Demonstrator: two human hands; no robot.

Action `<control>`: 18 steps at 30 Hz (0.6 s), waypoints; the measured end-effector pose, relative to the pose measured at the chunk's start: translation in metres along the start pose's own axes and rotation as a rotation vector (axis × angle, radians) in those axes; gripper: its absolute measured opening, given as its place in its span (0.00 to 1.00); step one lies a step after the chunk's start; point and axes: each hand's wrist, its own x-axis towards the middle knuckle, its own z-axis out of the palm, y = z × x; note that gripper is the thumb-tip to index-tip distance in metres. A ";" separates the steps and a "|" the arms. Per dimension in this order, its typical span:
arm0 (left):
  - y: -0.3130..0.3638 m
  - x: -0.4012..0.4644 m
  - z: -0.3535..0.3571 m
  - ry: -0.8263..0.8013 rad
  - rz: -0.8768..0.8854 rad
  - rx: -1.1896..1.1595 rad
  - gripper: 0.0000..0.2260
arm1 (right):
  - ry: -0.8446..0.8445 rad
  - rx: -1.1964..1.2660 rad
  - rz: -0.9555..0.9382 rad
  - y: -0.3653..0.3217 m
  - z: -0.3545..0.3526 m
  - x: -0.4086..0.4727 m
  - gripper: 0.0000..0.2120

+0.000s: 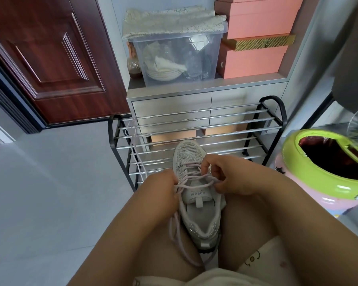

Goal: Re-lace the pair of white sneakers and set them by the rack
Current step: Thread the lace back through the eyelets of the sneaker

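Presently, one white sneaker (196, 190) is held between the person's knees, just before the shoe rack (196, 129); its long axis runs toward the rack, toe nearest it, heel away. Lace (191, 183) is pinched by the curled left hand (163, 186) and right hand (221, 174) at the eyelets. A second lace (135, 149) is draped over the rack's left end.

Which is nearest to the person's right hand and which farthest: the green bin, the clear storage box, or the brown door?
From the right hand, in the head view:
1. Green bin: just off to its right, on the floor.
2. Clear storage box: up ahead on the cabinet, behind the shoe rack.
3. Brown door: farthest, away to the left.
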 end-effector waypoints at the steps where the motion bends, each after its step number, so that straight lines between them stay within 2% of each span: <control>1: -0.001 -0.002 -0.004 -0.015 0.008 -0.014 0.09 | 0.003 0.011 -0.001 0.001 0.000 0.000 0.17; 5: -0.003 -0.008 -0.020 -0.098 0.019 -0.090 0.10 | 0.008 0.047 -0.017 0.003 0.001 -0.001 0.19; 7: -0.002 -0.010 -0.027 -0.082 0.030 -0.135 0.09 | 0.011 0.052 -0.022 0.004 0.001 0.000 0.19; 10: 0.000 -0.015 -0.028 -0.055 0.057 -0.420 0.05 | 0.013 0.054 -0.024 0.005 0.002 -0.001 0.20; 14: 0.004 -0.014 -0.026 0.008 0.156 -0.704 0.09 | 0.013 0.069 -0.020 0.005 0.002 -0.001 0.21; 18: 0.013 -0.009 -0.030 0.082 0.184 -1.030 0.11 | 0.008 0.098 -0.019 0.004 0.001 -0.001 0.22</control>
